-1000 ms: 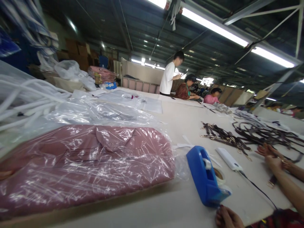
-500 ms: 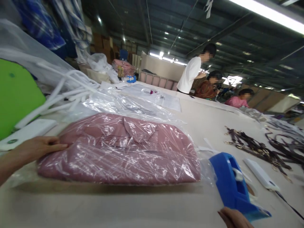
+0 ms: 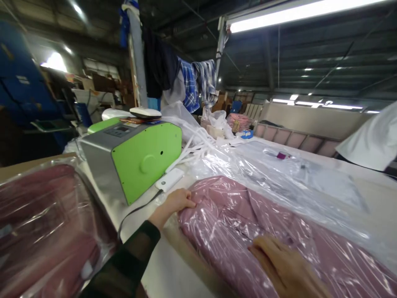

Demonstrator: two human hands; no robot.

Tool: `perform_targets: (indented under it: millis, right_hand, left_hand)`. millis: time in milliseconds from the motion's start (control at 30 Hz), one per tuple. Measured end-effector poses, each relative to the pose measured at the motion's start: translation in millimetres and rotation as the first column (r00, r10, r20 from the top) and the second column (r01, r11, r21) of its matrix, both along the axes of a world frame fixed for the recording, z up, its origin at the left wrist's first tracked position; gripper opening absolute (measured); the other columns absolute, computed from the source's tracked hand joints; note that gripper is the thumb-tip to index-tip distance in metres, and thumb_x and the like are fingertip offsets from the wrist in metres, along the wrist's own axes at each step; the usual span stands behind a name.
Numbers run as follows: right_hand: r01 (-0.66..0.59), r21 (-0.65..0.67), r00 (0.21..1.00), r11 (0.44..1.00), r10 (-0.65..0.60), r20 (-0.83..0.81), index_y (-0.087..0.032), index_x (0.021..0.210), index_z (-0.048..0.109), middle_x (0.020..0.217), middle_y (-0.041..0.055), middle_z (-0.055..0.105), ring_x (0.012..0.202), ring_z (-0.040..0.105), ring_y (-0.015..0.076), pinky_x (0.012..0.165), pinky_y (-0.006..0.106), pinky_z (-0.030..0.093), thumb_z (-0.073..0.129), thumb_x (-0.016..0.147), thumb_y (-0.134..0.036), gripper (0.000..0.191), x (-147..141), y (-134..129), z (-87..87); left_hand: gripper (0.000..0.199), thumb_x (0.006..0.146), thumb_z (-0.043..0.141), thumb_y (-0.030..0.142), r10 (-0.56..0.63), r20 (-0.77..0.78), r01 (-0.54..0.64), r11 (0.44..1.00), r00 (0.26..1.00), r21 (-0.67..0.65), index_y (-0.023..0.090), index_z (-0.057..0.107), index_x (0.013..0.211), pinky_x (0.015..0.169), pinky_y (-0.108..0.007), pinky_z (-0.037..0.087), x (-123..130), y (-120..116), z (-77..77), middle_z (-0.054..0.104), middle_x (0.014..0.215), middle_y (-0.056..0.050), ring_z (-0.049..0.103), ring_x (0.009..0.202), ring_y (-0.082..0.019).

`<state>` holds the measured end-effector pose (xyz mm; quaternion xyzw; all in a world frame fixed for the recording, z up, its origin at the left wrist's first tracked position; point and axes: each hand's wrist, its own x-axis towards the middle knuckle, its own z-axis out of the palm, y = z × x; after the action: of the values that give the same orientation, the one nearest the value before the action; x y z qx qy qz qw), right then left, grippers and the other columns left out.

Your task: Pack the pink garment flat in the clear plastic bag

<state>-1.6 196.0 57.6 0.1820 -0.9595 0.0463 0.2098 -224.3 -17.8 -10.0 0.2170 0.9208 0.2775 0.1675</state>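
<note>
A pink handbag [image 3: 217, 223] in a clear plastic bag lies across the table in front of me. My left hand [image 3: 176, 203] pinches its near left end, thumb on top of the plastic. Over the middle of the wrapped handbag is my right hand [image 3: 285, 265], slightly blurred, with its fingers curled together. Whatever those fingertips may hold is too small or hidden to make out. The right end of the handbag runs out of the picture.
On the left stands a green and grey machine [image 3: 145, 161], with a white device [image 3: 170, 180] and its dark strap beside it. Nearer is a box holding more plastic-wrapped pink goods [image 3: 46, 223]. Clear plastic sheets [image 3: 266, 165] lie behind the handbag. A person's white shirt [image 3: 372, 140] shows at right.
The view has swung left. My right hand has moved from beside the blue tape dispenser to over the handbag. My left hand still grips the bag's left end.
</note>
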Motion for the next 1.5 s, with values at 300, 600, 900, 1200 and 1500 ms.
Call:
perform_targets:
  millis: [300, 600, 900, 1200, 1500]
  right_hand:
    - [-0.047, 0.062, 0.990, 0.997, 0.038, 0.136, -0.018, 0.074, 0.051, 0.063, -0.0021, 0.056, 0.054, 0.055, 0.0131, 0.051, 0.026, 0.033, 0.046, 0.091, -0.018, 0.018, -104, -36, -19.1]
    - [0.136, 0.086, 0.885, 0.987, -0.160, 0.437, -0.018, 0.082, 0.053, 0.076, 0.0025, 0.062, 0.070, 0.059, 0.0173, 0.061, 0.029, 0.034, 0.040, 0.095, -0.024, 0.020, -128, -35, -16.9]
    - [0.143, 0.005, 0.831, 0.990, -0.123, 0.543, -0.020, 0.082, 0.049, 0.077, 0.0008, 0.060, 0.072, 0.055, 0.0162, 0.066, 0.030, 0.033, 0.040, 0.095, -0.026, 0.017, -133, -33, -7.2]
    - [0.121, 0.026, 0.752, 0.992, -0.109, 0.650, -0.018, 0.075, 0.052, 0.077, 0.0032, 0.061, 0.071, 0.053, 0.0164, 0.064, 0.030, 0.028, 0.042, 0.089, -0.019, 0.017, -152, -43, -18.0]
    - [0.369, -0.024, 0.723, 0.929, -0.270, 0.635, -0.015, 0.082, 0.059, 0.080, 0.0051, 0.068, 0.074, 0.061, 0.0184, 0.063, 0.027, 0.037, 0.066, 0.076, -0.026, 0.015, -165, -30, -41.4]
  left_hand:
    - [0.024, 0.070, 0.073, 0.027, 0.017, 0.129, -0.035, 0.990, 0.991, 0.135, 0.015, 0.053, 0.062, 0.061, -0.026, 0.037, -1, -3, -0.9, 0.049, 0.061, 0.005, 0.045, 0.060, -0.011]
    - [0.017, 0.064, 0.070, 0.016, 0.100, 0.134, -0.137, 0.942, 0.986, 0.305, 0.016, 0.054, 0.060, 0.060, -0.026, 0.033, -2, 0, 3.3, 0.050, 0.060, 0.005, 0.047, 0.062, -0.012]
    - [0.022, 0.066, 0.068, 0.017, 0.131, 0.094, -0.159, 0.892, 0.987, 0.422, 0.018, 0.048, 0.057, 0.060, -0.025, 0.028, 5, 3, -8.0, 0.044, 0.055, 0.007, 0.042, 0.060, -0.012]
    - [0.022, 0.065, 0.069, 0.018, 0.166, 0.129, -0.206, 0.884, 0.978, 0.420, 0.018, 0.049, 0.057, 0.057, -0.025, 0.028, 3, 3, -12.8, 0.043, 0.052, 0.008, 0.040, 0.056, -0.011]
    - [0.017, 0.065, 0.066, 0.021, 0.180, 0.093, -0.202, 0.908, 0.979, 0.368, 0.018, 0.051, 0.060, 0.060, -0.026, 0.029, 4, 4, -19.2, 0.050, 0.061, 0.006, 0.047, 0.064, -0.013]
